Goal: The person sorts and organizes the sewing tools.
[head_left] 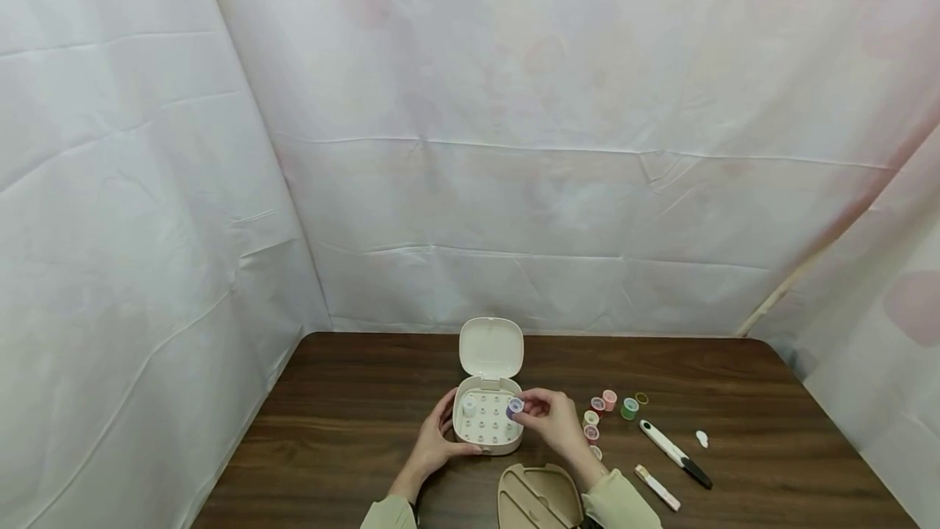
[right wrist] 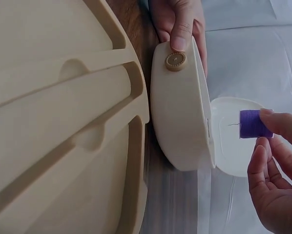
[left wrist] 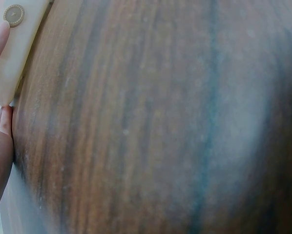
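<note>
A small cream sewing box [head_left: 501, 449] stands on the table with its lid [head_left: 491, 348] swung up at the back. My left hand [head_left: 433, 446] grips it from the left, the thumb at the front beside a round brown button [right wrist: 176, 61]. Inside are rows of small pegs, and a white spool [head_left: 469, 406] sits at the back left. My right hand [head_left: 556, 423] pinches a purple thread spool [right wrist: 255, 124] between thumb and fingers, over the right side of the box. A short loose thread end sticks out from the spool.
Several thread spools, among them a green one [head_left: 629, 409], stand right of the box near a thin ring [head_left: 642, 398]. Further right lie a white-and-black tool [head_left: 676, 454], a pale stick [head_left: 657, 487] and a small white piece [head_left: 702, 438]. A beige divided tray [head_left: 539, 496] lies in front.
</note>
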Tool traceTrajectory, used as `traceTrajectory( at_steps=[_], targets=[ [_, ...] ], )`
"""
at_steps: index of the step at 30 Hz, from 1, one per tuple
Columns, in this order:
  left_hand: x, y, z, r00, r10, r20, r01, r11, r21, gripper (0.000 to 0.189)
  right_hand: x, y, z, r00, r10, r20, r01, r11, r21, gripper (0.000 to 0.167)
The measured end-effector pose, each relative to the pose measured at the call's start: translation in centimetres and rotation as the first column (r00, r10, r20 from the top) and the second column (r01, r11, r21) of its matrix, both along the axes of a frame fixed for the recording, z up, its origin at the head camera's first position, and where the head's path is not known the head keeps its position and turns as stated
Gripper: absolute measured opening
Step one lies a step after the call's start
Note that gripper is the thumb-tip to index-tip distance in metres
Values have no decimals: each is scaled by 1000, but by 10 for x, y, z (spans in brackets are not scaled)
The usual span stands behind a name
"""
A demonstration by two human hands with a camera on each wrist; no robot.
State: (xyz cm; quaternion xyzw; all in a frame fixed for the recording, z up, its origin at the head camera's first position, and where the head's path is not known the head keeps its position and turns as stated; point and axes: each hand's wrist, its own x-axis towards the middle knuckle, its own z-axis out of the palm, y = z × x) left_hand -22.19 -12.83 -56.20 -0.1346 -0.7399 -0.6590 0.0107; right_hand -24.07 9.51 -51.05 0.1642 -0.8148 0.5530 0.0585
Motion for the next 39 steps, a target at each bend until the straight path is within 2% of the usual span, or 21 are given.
traceTrajectory(
  at_steps=[5, 11, 18, 22, 24, 26, 29, 31, 39],
  targets=[
    [-1, 0, -2, 1000, 1, 10, -1, 1000, -2, 99, -6, -8, 1, 1000, 20, -14, -20, 999, 32, 21],
    [-1, 0, 0, 1000, 3, 19, -3, 1000, 3, 99, -12, -17, 2, 998, 53, -31, -53, 998, 16, 21],
    [-1, 0, 0, 1000, 4, 22, -5, 1000, 12, 99, -23, -27, -5, 997, 75, 0, -75, 997, -3, 25],
    [0, 1, 2, 1000, 7, 15, -7, 1000, 9, 99, -28, -31, -12, 991, 122, -59, -124, 992, -32, 25],
    [0, 1, 3, 1000, 11, 16, -11, 1000, 6, 98, -33, -32, -20, 981, 153, -121, -159, 987, -36, 25],
    [0, 1, 3, 1000, 13, 16, -13, 1000, 3, 98, -35, -34, -22, 977, 163, -134, -169, 985, -31, 26],
    [0, 1, 2, 1000, 8, 19, -9, 1000, 5, 98, -38, -38, -24, 987, 135, -87, -135, 991, -2, 23],
    [0, 1, 2, 1000, 5, 21, -5, 1000, 7, 98, -36, -41, -20, 995, 99, -21, -98, 995, 34, 22],
    [-1, 0, -1, 1000, -3, 18, 3, 1000, 12, 100, -41, -48, -20, 996, 70, 48, -76, 988, 133, 20]
  ],
)
